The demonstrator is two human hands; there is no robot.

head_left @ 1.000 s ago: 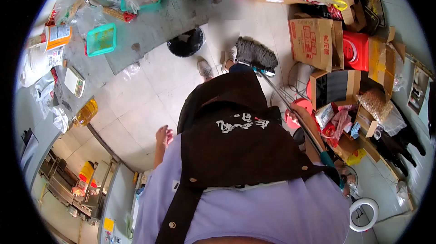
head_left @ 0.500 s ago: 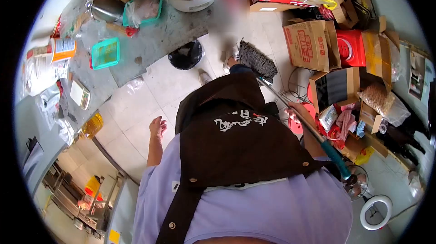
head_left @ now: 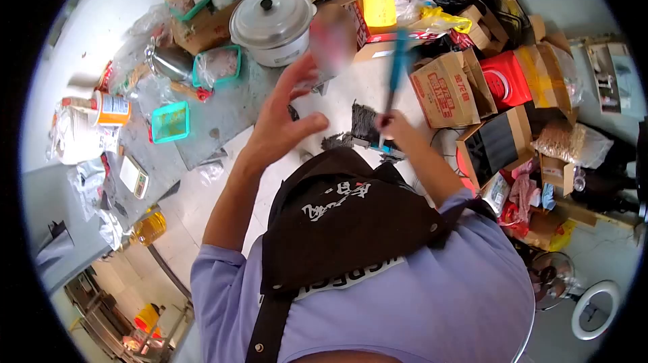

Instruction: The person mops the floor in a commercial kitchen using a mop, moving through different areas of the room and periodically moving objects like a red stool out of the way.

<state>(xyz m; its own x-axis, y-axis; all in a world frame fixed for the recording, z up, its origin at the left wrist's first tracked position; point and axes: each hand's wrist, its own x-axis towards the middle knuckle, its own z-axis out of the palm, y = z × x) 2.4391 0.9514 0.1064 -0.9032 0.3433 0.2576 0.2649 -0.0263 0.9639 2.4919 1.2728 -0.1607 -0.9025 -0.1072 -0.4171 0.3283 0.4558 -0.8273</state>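
Note:
My right hand [head_left: 393,125] is closed around the handle of a mop [head_left: 398,66], which stands upright with its teal grip pointing up and away. Its grey string head [head_left: 365,122] is on the tiled floor in front of my apron, with a blue clamp at its base. My left hand [head_left: 282,116] is raised in front of me, thumb and fingers spread, holding nothing. In the view it is close to the lidded pot [head_left: 273,22] on the grey table, apart from the mop. The black bin is mostly hidden behind my left hand.
Along the left runs a grey table [head_left: 185,150] with green trays [head_left: 170,122], a scale [head_left: 133,177] and tubs. An oil bottle [head_left: 148,228] is by its edge. Cardboard boxes [head_left: 445,89], a red container [head_left: 505,79] and bags crowd the right. A ring light [head_left: 597,309] stands lower right.
My left hand has risen from my side and moved forward. My right hand has brought the mop handle from a slant at my right to upright before me. The view has tilted.

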